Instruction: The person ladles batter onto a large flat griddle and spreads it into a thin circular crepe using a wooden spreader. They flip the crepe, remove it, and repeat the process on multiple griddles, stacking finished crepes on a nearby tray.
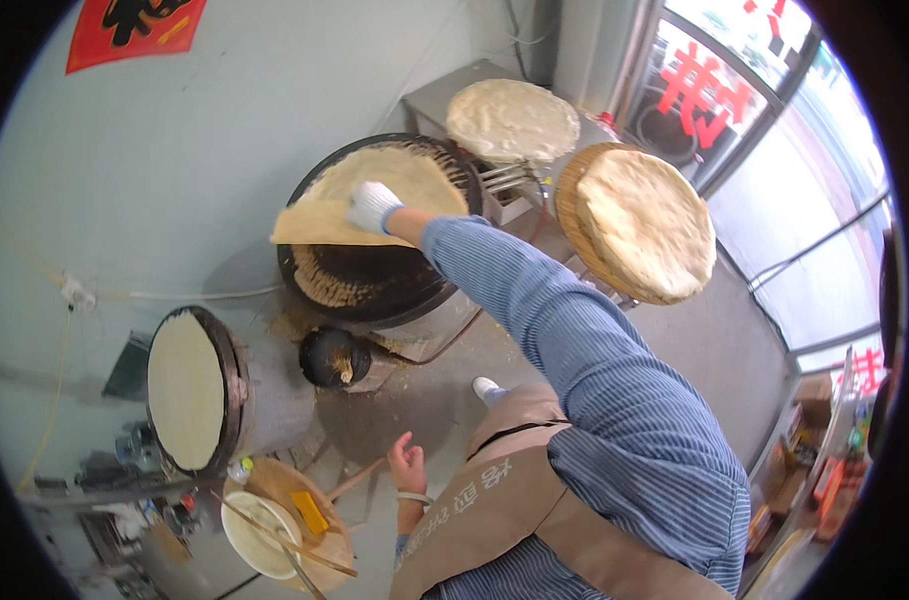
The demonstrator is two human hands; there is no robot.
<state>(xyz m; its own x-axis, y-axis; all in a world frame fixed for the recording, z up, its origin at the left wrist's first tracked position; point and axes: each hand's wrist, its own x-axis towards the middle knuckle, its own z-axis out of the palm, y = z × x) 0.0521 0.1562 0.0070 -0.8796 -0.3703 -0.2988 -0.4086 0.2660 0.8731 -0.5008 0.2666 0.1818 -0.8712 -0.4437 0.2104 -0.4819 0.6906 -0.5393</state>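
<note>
My right hand (374,208), in a white knit glove with a blue cuff, is on a thin round flatbread (394,176) over a large black griddle (364,277). The fingers look closed on its near flap, though they are blurred and partly hidden. That flap has a nearly straight edge and reaches past the griddle's left rim. Brown crumbs mark the bare griddle surface nearer me. Down by my apron, my bare left hand (408,466) holds nothing, its fingers partly curled and apart.
A second griddle (233,375) at left carries a pale sheet of batter (186,390). Below it, a white bucket (237,544) with sticks stands on a round wooden stool (330,517). Thick flatbread (649,225) lies on a wooden board (574,199) at right; another flatbread (510,120) sits behind.
</note>
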